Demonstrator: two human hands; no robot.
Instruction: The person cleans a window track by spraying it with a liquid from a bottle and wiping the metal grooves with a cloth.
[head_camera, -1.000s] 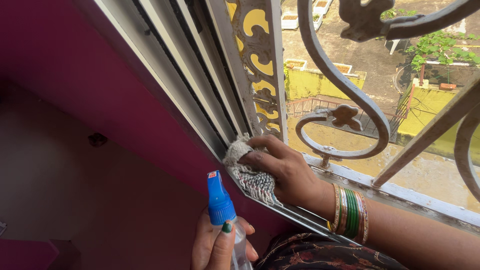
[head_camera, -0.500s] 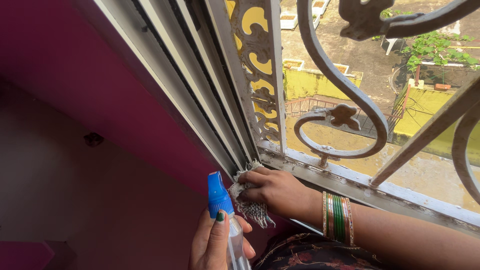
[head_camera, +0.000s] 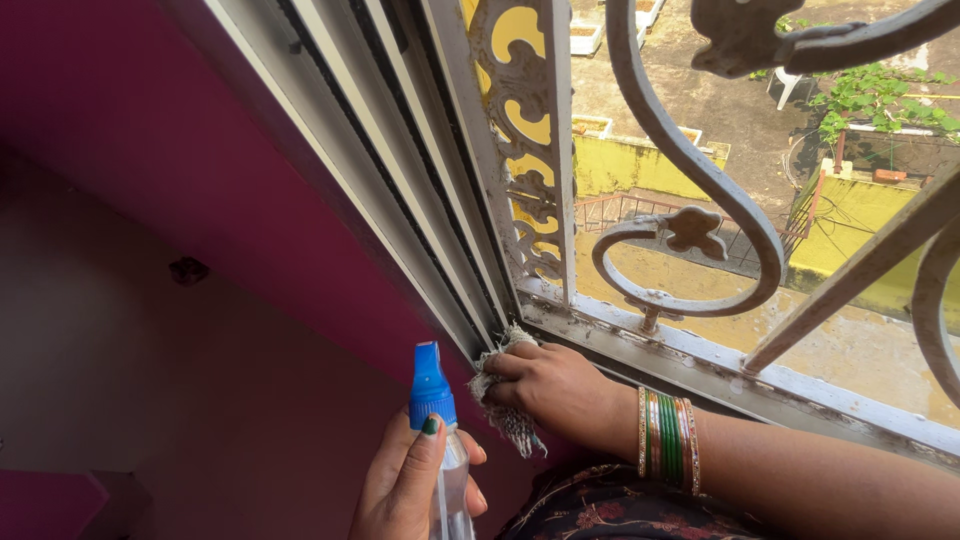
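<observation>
My right hand (head_camera: 555, 385) has the cloth (head_camera: 503, 385) bunched into the window track corner (head_camera: 500, 335); left hand (head_camera: 405, 485) grips the spray bottle (head_camera: 437, 440) upright, nozzle clear.

spray bottle (head_camera: 437, 455): clear body, blue nozzle
cloth (head_camera: 503, 400): grey-white knit, faint striped fringe
bangles (head_camera: 667, 450): green, gold, orange bands
wall (head_camera: 150, 170): magenta
grille (head_camera: 690, 230): grey scrollwork
fingernail (head_camera: 430, 425): green polish

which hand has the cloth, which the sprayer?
The right hand, the one with bangles on its wrist, presses the cloth into the window frame corner. The left hand holds the blue-capped spray bottle.
</observation>
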